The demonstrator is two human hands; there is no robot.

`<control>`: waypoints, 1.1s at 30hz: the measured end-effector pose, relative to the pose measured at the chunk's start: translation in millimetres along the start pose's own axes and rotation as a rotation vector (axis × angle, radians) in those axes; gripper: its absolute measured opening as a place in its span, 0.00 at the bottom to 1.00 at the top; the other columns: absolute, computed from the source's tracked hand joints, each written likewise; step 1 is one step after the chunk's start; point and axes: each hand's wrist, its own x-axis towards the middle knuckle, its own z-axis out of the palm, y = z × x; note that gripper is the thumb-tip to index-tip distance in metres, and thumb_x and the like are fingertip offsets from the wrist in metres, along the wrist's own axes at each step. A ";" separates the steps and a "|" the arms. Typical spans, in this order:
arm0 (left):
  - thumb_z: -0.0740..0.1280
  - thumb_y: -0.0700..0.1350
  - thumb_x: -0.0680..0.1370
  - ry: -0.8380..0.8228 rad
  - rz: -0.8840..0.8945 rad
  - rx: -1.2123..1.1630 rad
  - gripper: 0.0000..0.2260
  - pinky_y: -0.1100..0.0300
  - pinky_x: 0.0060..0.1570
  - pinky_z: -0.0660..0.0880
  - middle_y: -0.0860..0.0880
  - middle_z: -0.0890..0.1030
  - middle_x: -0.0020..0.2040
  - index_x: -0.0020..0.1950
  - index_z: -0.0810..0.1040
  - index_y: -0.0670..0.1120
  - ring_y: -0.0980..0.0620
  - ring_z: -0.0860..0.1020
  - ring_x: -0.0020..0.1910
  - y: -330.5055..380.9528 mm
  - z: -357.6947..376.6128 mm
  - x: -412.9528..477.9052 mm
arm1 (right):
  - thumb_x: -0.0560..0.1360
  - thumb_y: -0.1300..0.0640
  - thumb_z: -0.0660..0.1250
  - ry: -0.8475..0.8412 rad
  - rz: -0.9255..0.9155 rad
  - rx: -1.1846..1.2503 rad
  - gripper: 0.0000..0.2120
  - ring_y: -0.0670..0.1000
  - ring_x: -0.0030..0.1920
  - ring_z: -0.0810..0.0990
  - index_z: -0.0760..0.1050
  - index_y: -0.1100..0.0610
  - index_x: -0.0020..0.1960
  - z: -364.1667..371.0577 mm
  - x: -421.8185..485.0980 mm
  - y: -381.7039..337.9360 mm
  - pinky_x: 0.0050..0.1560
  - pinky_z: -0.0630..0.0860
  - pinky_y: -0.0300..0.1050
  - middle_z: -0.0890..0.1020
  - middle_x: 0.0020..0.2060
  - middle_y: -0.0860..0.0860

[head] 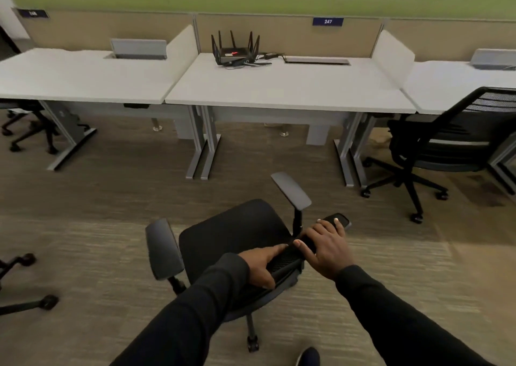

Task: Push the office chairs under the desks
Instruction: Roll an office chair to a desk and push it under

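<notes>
I am gripping the top edge of the office chair's [234, 234] backrest, my left hand [262, 265] clamping it with thumb underneath, my right hand [325, 249] lying over it, fingers curled down. The chair is standing well short of the middle desk [284, 89] at twelve o'clock. To seat it cleanly, I should be pushing evenly, keeping both armrests between the desk legs.
</notes>
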 end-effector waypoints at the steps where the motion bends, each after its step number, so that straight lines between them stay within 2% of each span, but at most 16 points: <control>1: 0.73 0.44 0.70 0.000 -0.005 0.027 0.47 0.54 0.67 0.70 0.48 0.65 0.77 0.81 0.48 0.59 0.47 0.70 0.70 -6.4 -9.4 2.7 | 0.79 0.28 0.45 0.020 0.007 -0.004 0.27 0.51 0.65 0.73 0.77 0.42 0.54 0.3 9.1 3.9 0.74 0.54 0.63 0.81 0.54 0.43; 4: 0.72 0.45 0.70 0.042 -0.019 0.093 0.46 0.48 0.70 0.69 0.49 0.66 0.76 0.80 0.49 0.64 0.46 0.69 0.70 -25.6 -35.7 14.9 | 0.78 0.27 0.45 0.056 0.025 -0.013 0.29 0.49 0.57 0.77 0.78 0.43 0.51 0.9 38.7 16.0 0.71 0.59 0.62 0.82 0.49 0.42; 7: 0.69 0.52 0.70 0.125 -0.068 0.188 0.41 0.47 0.66 0.72 0.51 0.70 0.70 0.77 0.51 0.69 0.46 0.71 0.66 -45.3 -58.5 30.9 | 0.77 0.26 0.45 0.063 0.036 -0.039 0.30 0.48 0.52 0.79 0.79 0.44 0.49 2.9 70.8 22.7 0.67 0.64 0.59 0.82 0.46 0.43; 9: 0.69 0.59 0.69 0.172 -0.113 0.200 0.38 0.48 0.64 0.73 0.52 0.72 0.68 0.77 0.58 0.66 0.48 0.73 0.65 -57.6 -78.5 43.2 | 0.77 0.27 0.47 0.090 0.037 -0.056 0.30 0.49 0.49 0.79 0.79 0.45 0.47 4.7 94.0 25.2 0.65 0.66 0.56 0.82 0.44 0.44; 12: 0.70 0.71 0.64 0.211 -0.209 0.197 0.36 0.50 0.62 0.75 0.53 0.77 0.63 0.69 0.70 0.59 0.51 0.76 0.60 -72.6 -115.2 62.5 | 0.77 0.28 0.50 0.116 0.066 -0.063 0.28 0.50 0.48 0.80 0.80 0.46 0.46 4.9 129.6 32.0 0.62 0.67 0.55 0.83 0.43 0.45; 17: 0.62 0.84 0.58 0.317 -0.244 0.215 0.42 0.55 0.53 0.77 0.55 0.79 0.54 0.60 0.74 0.57 0.55 0.77 0.50 -87.8 -165.4 96.7 | 0.76 0.27 0.48 0.089 0.091 -0.078 0.30 0.50 0.50 0.79 0.80 0.46 0.48 3.2 196.1 55.9 0.64 0.66 0.55 0.82 0.44 0.46; 20: 0.57 0.85 0.60 0.400 -0.243 0.299 0.44 0.53 0.55 0.75 0.53 0.79 0.55 0.62 0.74 0.55 0.53 0.77 0.52 -91.9 -190.9 118.2 | 0.77 0.28 0.48 0.083 0.104 -0.091 0.30 0.52 0.49 0.79 0.80 0.47 0.47 4.3 234.8 68.6 0.64 0.66 0.56 0.82 0.44 0.47; 23: 0.53 0.84 0.63 0.416 -0.266 0.391 0.45 0.49 0.60 0.70 0.50 0.78 0.61 0.67 0.71 0.53 0.48 0.75 0.58 -93.5 -218.1 140.5 | 0.77 0.29 0.50 0.095 0.122 -0.089 0.29 0.53 0.49 0.79 0.80 0.48 0.46 5.4 271.8 78.3 0.63 0.66 0.57 0.82 0.43 0.48; 27: 0.54 0.82 0.66 0.407 -0.303 0.433 0.44 0.46 0.63 0.67 0.47 0.75 0.64 0.69 0.68 0.51 0.43 0.73 0.62 -101.8 -261.0 169.9 | 0.76 0.29 0.49 0.057 0.141 -0.111 0.30 0.52 0.51 0.79 0.81 0.48 0.48 6.0 324.6 85.0 0.63 0.66 0.57 0.82 0.45 0.48; 33: 0.47 0.84 0.61 0.434 -0.275 0.460 0.50 0.45 0.64 0.65 0.48 0.75 0.65 0.70 0.68 0.50 0.43 0.72 0.64 -132.3 -330.4 211.9 | 0.76 0.27 0.48 0.073 0.149 -0.132 0.32 0.53 0.50 0.80 0.82 0.49 0.47 13.7 407.2 86.0 0.61 0.68 0.56 0.83 0.42 0.47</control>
